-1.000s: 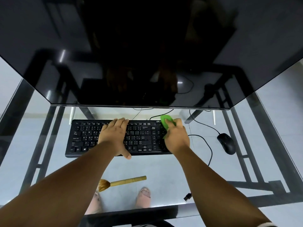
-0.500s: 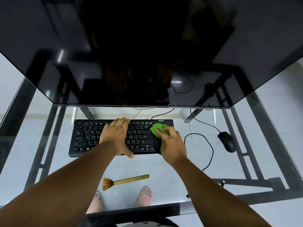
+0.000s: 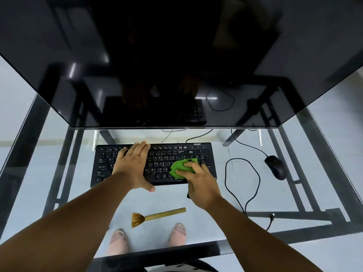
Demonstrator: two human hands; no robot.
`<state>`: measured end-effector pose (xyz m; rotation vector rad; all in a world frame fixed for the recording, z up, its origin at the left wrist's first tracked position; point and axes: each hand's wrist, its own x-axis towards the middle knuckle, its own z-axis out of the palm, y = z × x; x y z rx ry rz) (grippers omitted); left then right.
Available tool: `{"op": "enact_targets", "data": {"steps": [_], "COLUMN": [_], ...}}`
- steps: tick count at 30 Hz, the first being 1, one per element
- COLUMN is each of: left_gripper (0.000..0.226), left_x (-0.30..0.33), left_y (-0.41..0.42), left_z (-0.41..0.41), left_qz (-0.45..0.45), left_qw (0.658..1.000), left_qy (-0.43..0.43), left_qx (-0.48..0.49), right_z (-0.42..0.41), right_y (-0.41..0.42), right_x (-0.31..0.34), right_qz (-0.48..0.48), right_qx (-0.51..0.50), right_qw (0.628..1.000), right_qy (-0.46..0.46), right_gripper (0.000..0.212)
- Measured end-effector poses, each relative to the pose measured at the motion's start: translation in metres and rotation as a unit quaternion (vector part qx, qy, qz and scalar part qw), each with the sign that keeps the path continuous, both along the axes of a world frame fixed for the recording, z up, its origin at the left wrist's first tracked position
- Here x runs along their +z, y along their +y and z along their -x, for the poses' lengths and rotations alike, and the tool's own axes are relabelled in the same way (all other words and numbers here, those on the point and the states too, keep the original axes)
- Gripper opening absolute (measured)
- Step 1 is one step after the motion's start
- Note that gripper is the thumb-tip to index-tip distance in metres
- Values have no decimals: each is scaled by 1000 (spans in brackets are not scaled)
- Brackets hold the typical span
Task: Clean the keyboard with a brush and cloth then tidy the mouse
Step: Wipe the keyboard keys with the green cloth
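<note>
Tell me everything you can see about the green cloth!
The green cloth is soft-looking and bright green, bunched into crumpled folds. It lies on the right part of the black keyboard, over the keys. The right hand presses it down, fingers curled on top, hiding part of it.

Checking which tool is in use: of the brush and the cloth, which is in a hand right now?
The green cloth, held by the right hand on the keyboard. The brush lies untouched on the glass nearer the person.
</note>
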<state>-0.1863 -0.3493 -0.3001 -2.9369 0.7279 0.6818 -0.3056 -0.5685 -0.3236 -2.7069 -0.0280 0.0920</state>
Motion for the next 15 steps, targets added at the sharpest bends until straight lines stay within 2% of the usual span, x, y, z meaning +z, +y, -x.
{"op": "enact_targets", "data": {"steps": [3, 5, 7, 11, 13, 15], "left_gripper": [144, 135, 116, 74, 59, 47], "left_x": [0, -1, -3, -4, -3, -4], "left_y": [6, 11, 19, 28, 29, 27], "left_z": [-2, -2, 1, 11, 17, 23], "left_qz": [10, 31, 69, 160, 194, 245], "left_qw": [1000, 1000, 997, 983, 974, 960], "left_qy": [3, 0, -14, -57, -61, -57], "left_qx": [-6, -4, 11, 72, 100, 122], "right_z": [-2, 1, 7, 16, 16, 13], "right_y": [-17, -24, -25, -24, -22, -21], "right_x": [4, 7, 8, 4, 11, 19], "right_qz": [-29, -96, -175, -241, -261, -280], "right_qx": [30, 2, -61, -251, -322, -337], "right_qw": [999, 995, 983, 937, 910, 893], "right_qy": [14, 13, -3, -22, 32, 104], "right_gripper": [49, 44, 49, 52, 51, 41]}}
